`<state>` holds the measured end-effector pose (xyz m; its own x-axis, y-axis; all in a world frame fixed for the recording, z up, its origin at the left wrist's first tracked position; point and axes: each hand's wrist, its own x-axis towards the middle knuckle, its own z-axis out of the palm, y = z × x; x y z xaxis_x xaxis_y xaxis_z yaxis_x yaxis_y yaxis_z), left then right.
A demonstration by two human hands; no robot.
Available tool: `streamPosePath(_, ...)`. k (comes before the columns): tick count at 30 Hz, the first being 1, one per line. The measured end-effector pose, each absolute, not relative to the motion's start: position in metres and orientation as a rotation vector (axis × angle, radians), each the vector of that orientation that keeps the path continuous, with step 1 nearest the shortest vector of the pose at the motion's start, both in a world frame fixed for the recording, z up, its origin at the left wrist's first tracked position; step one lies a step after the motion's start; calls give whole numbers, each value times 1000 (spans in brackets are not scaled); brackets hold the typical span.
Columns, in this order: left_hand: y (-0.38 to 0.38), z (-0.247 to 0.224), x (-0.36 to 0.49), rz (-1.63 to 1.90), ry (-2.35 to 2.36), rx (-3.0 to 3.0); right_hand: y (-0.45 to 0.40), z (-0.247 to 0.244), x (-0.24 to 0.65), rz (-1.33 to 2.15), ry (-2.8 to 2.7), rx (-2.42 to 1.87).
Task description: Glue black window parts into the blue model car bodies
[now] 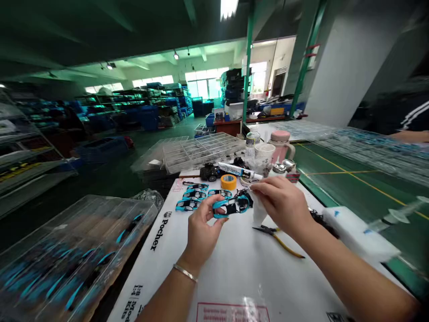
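Between both hands, just above the white table [234, 273], sits a blue-and-black frame piece [231, 207]. Left hand [203, 230] has its grip pinching the near end; right hand [284, 203] pinches a white cloth [258, 213] against the other end. Yellow-handled pliers [278, 237] lie just below, more blue frames [197, 197] behind.

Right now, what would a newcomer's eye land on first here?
First, the two hands at the centre of the white table: the left hand grips a blue and black part, while the right hand holds a white cloth against it. Just beyond lie a row of similar blue parts and a yellow tape roll. Yellow-handled pliers lie under the right wrist.
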<state>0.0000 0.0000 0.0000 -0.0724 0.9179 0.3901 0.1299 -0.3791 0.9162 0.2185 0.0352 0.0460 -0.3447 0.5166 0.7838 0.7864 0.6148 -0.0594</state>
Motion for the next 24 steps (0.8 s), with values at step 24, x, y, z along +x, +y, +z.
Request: streamPosePath(24,-2,3,-11,1582,938,2391,63,85,202,960,-2407,-982)
